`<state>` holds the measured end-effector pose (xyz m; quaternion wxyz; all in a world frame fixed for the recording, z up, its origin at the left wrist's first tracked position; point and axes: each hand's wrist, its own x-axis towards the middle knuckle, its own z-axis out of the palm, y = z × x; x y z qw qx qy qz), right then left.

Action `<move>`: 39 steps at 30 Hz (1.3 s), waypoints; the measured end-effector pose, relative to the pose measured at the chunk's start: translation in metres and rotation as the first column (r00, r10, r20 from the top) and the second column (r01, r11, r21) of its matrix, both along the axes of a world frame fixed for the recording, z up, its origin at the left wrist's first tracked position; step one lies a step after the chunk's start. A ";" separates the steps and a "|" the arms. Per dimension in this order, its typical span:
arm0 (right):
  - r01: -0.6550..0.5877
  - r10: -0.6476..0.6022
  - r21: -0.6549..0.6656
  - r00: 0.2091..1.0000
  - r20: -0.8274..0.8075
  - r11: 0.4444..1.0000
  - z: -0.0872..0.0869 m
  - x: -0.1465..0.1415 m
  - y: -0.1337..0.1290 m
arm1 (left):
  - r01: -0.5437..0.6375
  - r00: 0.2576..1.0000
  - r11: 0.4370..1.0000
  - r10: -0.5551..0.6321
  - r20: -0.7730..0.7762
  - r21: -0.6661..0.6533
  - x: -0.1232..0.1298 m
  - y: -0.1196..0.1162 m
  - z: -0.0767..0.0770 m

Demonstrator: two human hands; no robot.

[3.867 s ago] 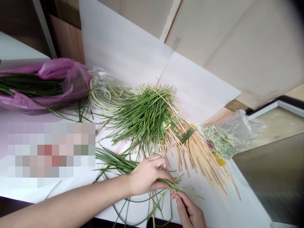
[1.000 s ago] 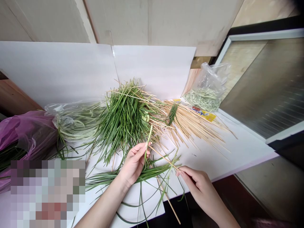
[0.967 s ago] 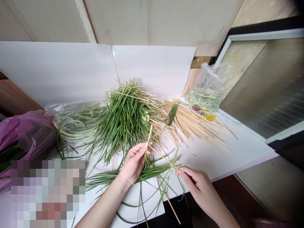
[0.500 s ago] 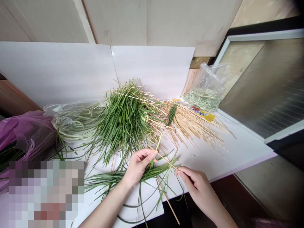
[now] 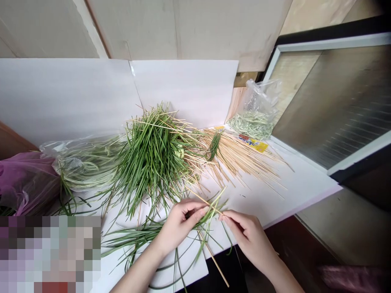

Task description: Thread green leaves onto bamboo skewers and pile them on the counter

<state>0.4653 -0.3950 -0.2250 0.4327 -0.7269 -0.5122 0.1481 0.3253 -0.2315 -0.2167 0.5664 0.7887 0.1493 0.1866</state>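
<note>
Head camera, seen as if from beside the worker: the right hand [image 5: 247, 232] pinches the near end of a thin stick [image 5: 197, 196] between thumb and bent forefinger; the left hand [image 5: 183, 226] has its thumb pressed to its curled fingers on green blades [image 5: 215, 200] that cross the stick close to the right fingertips, though I cannot tell whether the left fingers touch the stick too; all this sits in front of the big heap of greens [image 5: 149, 158], toward its right side and apart from it; a loose bunch [image 5: 131, 238] lies in front of the heap, running behind the left hand; a second stick [image 5: 216, 262], front-right of the heap, pokes out past the edge of the white table [image 5: 293, 187]; right of the heap, touching it, sticks [image 5: 244, 160] fan out, a small green bundle [image 5: 214, 145] on top of them; farther right stands a clear bag of pale green pieces [image 5: 255, 122]; left of the heap lies a clear bag of long pale stalks [image 5: 88, 162], and beyond that a purple bag [image 5: 30, 177].
</note>
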 end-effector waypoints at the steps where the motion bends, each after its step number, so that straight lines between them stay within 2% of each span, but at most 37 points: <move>1: 0.004 -0.004 -0.013 1.000 -0.012 1.000 0.003 0.004 -0.002 | -0.026 1.000 0.999 0.025 0.015 0.037 -0.001 0.002 0.003; 5: 0.030 -0.032 -0.054 0.999 -0.031 0.998 0.010 0.024 -0.013 | -0.179 0.981 0.977 0.168 0.100 0.115 -0.005 0.008 0.004; 7: 0.019 -0.021 -0.085 0.999 -0.032 0.996 0.010 0.035 -0.019 | -0.196 0.977 0.962 0.176 0.119 0.189 -0.004 0.009 -0.002; 10: -0.078 0.070 -0.171 0.996 -0.052 0.982 0.008 0.050 -0.029 | -0.087 0.996 0.930 0.076 0.046 0.356 0.000 0.008 -0.011; 14: -0.199 0.182 -0.252 0.979 -0.089 0.947 0.009 0.058 -0.036 | 0.091 0.991 0.847 -0.025 -0.132 0.524 0.003 0.005 -0.018; 17: -0.223 0.202 -0.258 0.974 -0.104 0.940 0.010 0.057 -0.035 | 0.110 0.986 0.793 -0.009 -0.169 0.599 0.003 0.005 -0.019; 20: -0.232 0.211 -0.259 0.972 -0.107 0.938 0.010 0.054 -0.032 | 0.076 0.987 0.793 0.025 -0.157 0.604 0.003 0.006 -0.020; 24: -0.208 0.187 -0.263 0.977 -0.104 0.942 0.007 0.054 -0.031 | 0.001 0.988 0.873 0.073 -0.133 0.488 0.004 0.008 -0.020; 28: -0.188 0.170 -0.259 0.981 -0.091 0.947 0.004 0.056 -0.032 | -0.045 0.989 0.925 0.094 -0.114 0.377 0.003 0.008 -0.019; 30: -0.175 0.159 -0.260 0.984 -0.083 0.949 0.003 0.057 -0.032 | -0.083 0.990 0.966 0.108 -0.092 0.244 0.003 0.008 -0.019; 32: -0.168 0.151 -0.264 0.985 -0.083 0.950 0.002 0.057 -0.032 | -0.131 0.990 0.991 0.133 -0.050 0.037 0.002 0.009 -0.017; 35: -0.171 0.152 -0.269 0.984 -0.093 0.948 0.001 0.055 -0.031 | -0.188 0.980 0.953 0.199 0.024 -0.237 0.002 0.010 -0.012; 39: -0.183 0.162 -0.278 0.982 -0.099 0.943 0.002 0.049 -0.028 | -0.239 0.957 0.894 0.282 0.061 -0.380 0.002 0.012 -0.006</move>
